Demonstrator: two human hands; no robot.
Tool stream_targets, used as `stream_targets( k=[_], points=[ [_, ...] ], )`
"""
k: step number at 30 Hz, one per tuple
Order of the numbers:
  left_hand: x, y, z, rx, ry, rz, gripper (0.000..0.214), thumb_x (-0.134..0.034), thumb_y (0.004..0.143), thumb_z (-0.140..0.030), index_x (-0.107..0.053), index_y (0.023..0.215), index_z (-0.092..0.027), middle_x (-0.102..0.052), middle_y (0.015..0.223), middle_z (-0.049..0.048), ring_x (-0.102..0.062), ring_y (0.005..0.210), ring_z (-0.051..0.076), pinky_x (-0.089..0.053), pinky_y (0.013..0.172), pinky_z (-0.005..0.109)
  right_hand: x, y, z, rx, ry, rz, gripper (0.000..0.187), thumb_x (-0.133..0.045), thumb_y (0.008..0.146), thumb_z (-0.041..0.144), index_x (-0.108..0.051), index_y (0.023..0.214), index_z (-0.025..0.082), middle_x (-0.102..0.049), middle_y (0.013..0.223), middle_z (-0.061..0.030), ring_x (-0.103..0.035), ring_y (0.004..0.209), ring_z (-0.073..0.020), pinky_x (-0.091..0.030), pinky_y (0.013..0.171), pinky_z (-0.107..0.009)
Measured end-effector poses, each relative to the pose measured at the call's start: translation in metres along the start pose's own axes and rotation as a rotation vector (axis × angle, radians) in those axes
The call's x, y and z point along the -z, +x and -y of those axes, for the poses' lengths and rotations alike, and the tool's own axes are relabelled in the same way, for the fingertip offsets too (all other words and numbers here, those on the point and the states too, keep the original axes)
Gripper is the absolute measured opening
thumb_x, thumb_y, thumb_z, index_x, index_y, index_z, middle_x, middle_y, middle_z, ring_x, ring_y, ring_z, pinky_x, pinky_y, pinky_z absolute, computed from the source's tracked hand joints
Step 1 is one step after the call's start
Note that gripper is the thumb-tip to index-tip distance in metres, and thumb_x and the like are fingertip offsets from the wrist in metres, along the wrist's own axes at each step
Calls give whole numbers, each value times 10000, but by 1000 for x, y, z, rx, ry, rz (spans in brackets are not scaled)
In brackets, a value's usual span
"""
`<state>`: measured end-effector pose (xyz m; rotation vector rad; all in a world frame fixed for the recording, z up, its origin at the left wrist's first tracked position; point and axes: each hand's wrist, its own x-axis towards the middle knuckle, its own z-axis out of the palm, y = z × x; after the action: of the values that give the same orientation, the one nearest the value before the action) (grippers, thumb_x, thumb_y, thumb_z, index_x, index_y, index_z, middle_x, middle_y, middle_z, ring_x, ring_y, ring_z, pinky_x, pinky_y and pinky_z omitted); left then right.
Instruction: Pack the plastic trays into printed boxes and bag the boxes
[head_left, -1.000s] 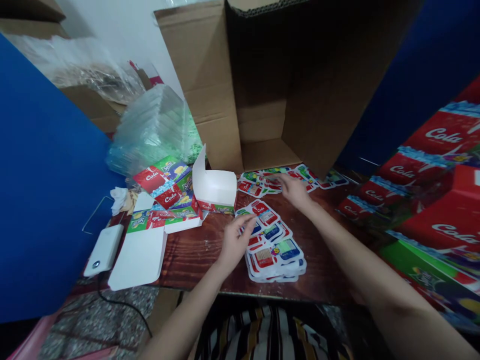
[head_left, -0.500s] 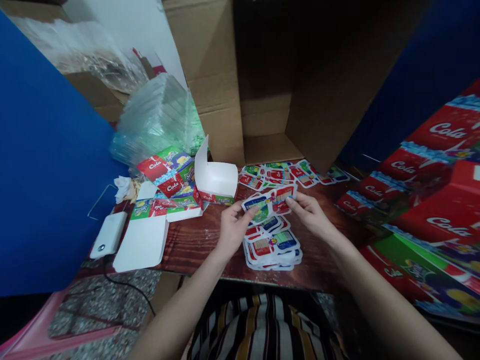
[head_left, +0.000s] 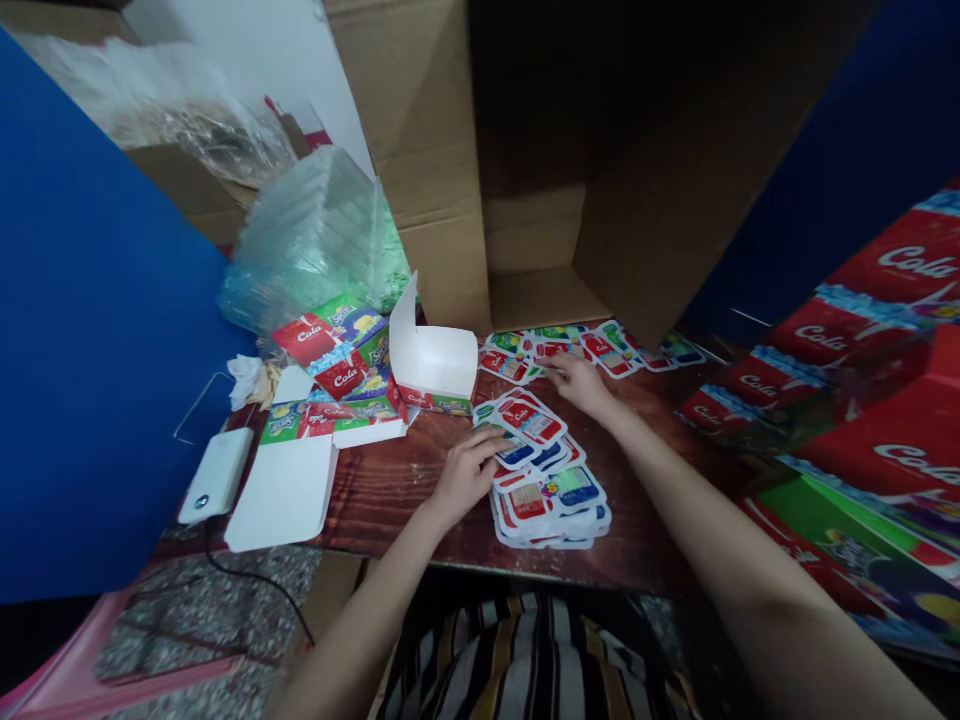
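Observation:
My left hand [head_left: 466, 466] is at the left side of a stack of flat Cola-printed packets [head_left: 551, 510], its fingers closed over the edge of a blue-and-white packet [head_left: 517, 455]. On top of the upper part of the stack lies a red Cola packet [head_left: 531, 417], tilted. My right hand [head_left: 583, 388] reaches forward, fingers stretched out to a spread row of similar packets [head_left: 609, 350] in front of the big carton. Its fingertips touch or nearly touch a red packet there; whether they grip it is unclear.
An open small printed box [head_left: 439, 362] with a raised white flap stands left of the packets. Beside it lie folded Cola boxes [head_left: 337, 360] and a white power bank [head_left: 217, 475] with a cable. A large brown carton [head_left: 435, 200] rises behind; Cola boxes [head_left: 840, 330] are stacked right.
The packets that both hands held up over the stack are now down on it. My right hand has moved forward to the back row; my left hand stays by the stack, slightly lower.

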<state>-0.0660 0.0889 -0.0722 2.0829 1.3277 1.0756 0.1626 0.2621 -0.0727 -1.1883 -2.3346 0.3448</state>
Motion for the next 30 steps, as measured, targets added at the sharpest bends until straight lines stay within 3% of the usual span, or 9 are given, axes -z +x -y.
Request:
stream_targets(
  k=[2,6,10,13,17,21,24,30],
  points=[
    [1,1,2,14,-29,10,424,-489,794,11,-723,1061,-222,-677,1219,66,-608,1179,201,-489,1030,386,-7,24,0,42,-41,68,352,-546,912,225,-642,1239,136,-652,1213,-135,-606,1124,-258,-470,974,-369],
    [4,2,7,4,-37,19,376,-504,811,-27,-722,1053,-214,-670,1224,85,-578,1227,227,-465,1058,438,-16,55,5,147,-136,252,604,-800,737,379,-635,1253,112,-592,1307,-180,-558,1194,-331,-440,1006,-385],
    [7,-3,7,5,-52,44,345,-580,778,-73,-715,1063,-213,-642,1272,99,-528,1284,262,-424,1090,485,-18,57,11,189,-230,329,351,-607,916,351,-681,1137,89,-667,1132,-189,-629,1057,-304,-464,926,-371],
    [8,-6,5,14,-86,49,362,-599,745,-76,-712,1062,-209,-634,1282,108,-538,1272,267,-432,1080,476,-19,49,16,212,-284,344,306,-452,997,280,-680,1096,102,-672,1085,-178,-643,1008,-259,-464,880,-332],
    [10,-6,3,1,-99,66,370,-614,728,-96,-707,1070,-200,-624,1290,125,-546,1259,280,-435,1068,483,-17,39,18,247,-317,343,273,-486,989,281,-650,1139,123,-656,1131,-167,-626,1045,-234,-449,890,-291],
    [11,-6,0,-23,-121,88,386,-626,720,-108,-692,1090,-199,-615,1300,128,-523,1281,292,-420,1073,500,-10,36,14,256,-314,314,300,-399,1016,227,-612,1211,146,-663,1147,-137,-629,1045,-205,-448,879,-265],
    [12,-6,-5,-36,-147,94,355,-652,743,-142,-691,1092,-197,-617,1293,134,-501,1302,301,-407,1078,508,-6,33,11,269,-305,312,261,-427,1003,218,-652,1112,144,-675,1108,-126,-639,1001,-207,-450,860,-264],
    [12,2,-14,-34,-191,-12,238,-631,868,-278,-706,1076,-188,-663,1189,127,-559,1222,251,-430,1059,455,-4,26,12,266,-302,302,227,-473,989,256,-646,1070,134,-658,1121,-137,-623,1016,-224,-449,859,-278]
  ],
)
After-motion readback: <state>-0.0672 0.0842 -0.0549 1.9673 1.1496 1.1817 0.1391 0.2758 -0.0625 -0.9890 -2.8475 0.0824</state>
